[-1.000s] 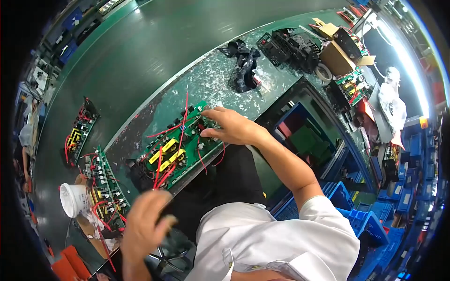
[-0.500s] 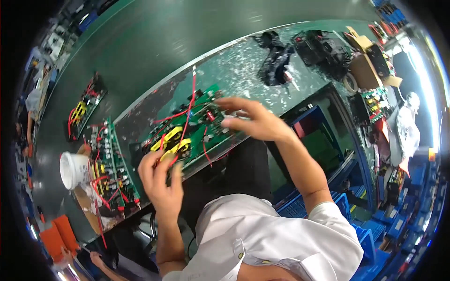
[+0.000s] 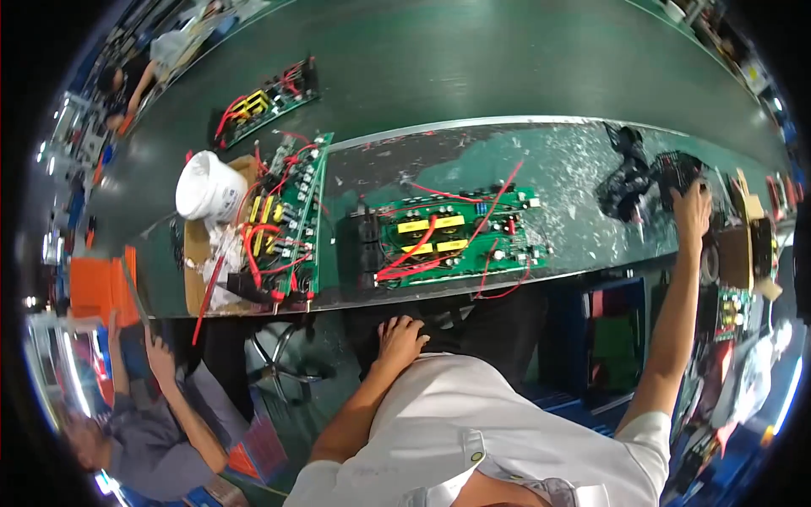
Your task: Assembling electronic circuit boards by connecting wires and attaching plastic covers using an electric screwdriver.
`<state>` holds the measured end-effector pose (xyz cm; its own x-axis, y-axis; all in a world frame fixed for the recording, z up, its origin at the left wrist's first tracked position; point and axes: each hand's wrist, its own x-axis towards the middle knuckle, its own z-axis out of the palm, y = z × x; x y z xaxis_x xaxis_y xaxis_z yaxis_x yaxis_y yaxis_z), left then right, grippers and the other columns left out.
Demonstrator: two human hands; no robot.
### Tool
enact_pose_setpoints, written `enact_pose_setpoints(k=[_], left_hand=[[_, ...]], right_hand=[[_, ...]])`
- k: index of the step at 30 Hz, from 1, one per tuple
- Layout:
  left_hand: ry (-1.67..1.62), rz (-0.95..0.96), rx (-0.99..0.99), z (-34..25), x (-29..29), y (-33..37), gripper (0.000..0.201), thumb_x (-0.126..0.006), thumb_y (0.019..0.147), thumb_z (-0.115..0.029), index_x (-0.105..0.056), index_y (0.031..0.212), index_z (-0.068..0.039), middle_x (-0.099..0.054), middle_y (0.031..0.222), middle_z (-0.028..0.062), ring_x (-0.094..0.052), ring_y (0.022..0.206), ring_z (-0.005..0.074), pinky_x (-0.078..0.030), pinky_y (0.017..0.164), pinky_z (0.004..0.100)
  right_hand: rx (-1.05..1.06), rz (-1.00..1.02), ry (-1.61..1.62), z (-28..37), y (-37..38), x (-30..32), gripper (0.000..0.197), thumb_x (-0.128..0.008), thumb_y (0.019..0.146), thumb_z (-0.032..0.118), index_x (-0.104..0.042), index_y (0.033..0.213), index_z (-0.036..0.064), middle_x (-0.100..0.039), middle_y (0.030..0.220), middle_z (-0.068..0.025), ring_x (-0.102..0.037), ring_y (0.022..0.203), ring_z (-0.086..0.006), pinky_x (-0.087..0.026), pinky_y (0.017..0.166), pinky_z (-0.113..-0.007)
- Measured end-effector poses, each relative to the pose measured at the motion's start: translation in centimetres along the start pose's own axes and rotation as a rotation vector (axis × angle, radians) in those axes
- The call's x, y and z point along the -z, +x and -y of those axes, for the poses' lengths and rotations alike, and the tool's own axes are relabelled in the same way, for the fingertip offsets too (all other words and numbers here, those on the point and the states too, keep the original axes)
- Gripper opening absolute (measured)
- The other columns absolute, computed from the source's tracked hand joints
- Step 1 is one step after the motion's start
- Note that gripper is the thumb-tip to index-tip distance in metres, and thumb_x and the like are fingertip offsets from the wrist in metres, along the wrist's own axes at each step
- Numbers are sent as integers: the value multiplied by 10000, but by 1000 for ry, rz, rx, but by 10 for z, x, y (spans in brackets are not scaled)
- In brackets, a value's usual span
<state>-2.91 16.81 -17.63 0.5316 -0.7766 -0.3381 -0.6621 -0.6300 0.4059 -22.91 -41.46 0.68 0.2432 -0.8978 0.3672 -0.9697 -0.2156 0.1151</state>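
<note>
On the bench before me lies a green circuit board [image 3: 465, 241] with yellow-wrapped transformers, red wires and a black end piece at its left. My left hand [image 3: 400, 340] is away from it, resting on my lap at the waist, fingers loosely apart with nothing in them. Far to the right, my right arm is stretched out. My right hand [image 3: 693, 207] is at a heap of black parts [image 3: 673, 171], its fingers bent down onto them; what they grip is hard to make out. A crumpled black plastic bag [image 3: 625, 182] lies just left of that heap.
At left, more boards [image 3: 291, 220] stand beside a cardboard box [image 3: 196, 262] and a white bucket [image 3: 211, 188]. Another board [image 3: 266, 101] lies farther back. A tape roll [image 3: 709, 264] and an open carton [image 3: 737, 253] are at right. A co-worker [image 3: 160, 439] sits at lower left.
Both hands have left the circuit board: the left dropped back to my lap, the right reached far right to the black parts. The view has turned, and the board now sits level.
</note>
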Motion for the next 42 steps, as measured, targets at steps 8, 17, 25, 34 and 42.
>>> enact_pose_setpoints(k=[8, 17, 25, 34, 42], left_hand=[[-233, -211, -46, 7, -14, -13, 303, -743, 815, -199, -683, 1068, -45, -644, 1053, 136, -581, 1003, 356, -465, 906, 447], [-539, 82, -229, -17, 6, 23, 325, -625, 793, 42, -666, 1106, -36, -650, 1101, 165, -646, 934, 354, -535, 843, 418], [-540, 201, -266, -32, 19, 28, 351, -674, 783, 66, -665, 1122, -25, -634, 1098, 113, -671, 874, 229, -578, 729, 313], [-894, 345, -564, -121, 100, 30, 253, -730, 836, -65, -683, 1078, -8, -654, 1015, 95, -667, 735, 156, -530, 654, 282], [-1682, 315, -340, -135, 153, 42, 737, -694, 896, -27, -306, 1510, -151, -560, 1233, 121, -635, 886, 146, -527, 712, 256]], right_hand=[[-87, 141, 201, -6, 18, -11, 504, -749, 803, 313, -539, 1174, 44, -630, 1173, -247, -591, 1126, -459, -502, 903, -527], [-41, 32, 229, 4, -4, -4, 520, -763, 813, 313, -564, 1259, 134, -547, 1223, -219, -586, 1124, -438, -521, 878, -525], [-79, 39, 309, -3, 10, -22, 421, -781, 761, 330, -707, 996, -11, -579, 1149, -304, -593, 1068, -441, -499, 931, -464], [-28, -463, 538, -30, 13, -11, 191, -734, 851, 227, -743, 889, 40, -707, 917, -144, -636, 833, -322, -492, 777, -410], [-72, -88, 1568, 73, -149, 81, 190, -623, 967, 142, -637, 1091, -1, -613, 1082, -18, -533, 889, -99, -448, 729, -261]])
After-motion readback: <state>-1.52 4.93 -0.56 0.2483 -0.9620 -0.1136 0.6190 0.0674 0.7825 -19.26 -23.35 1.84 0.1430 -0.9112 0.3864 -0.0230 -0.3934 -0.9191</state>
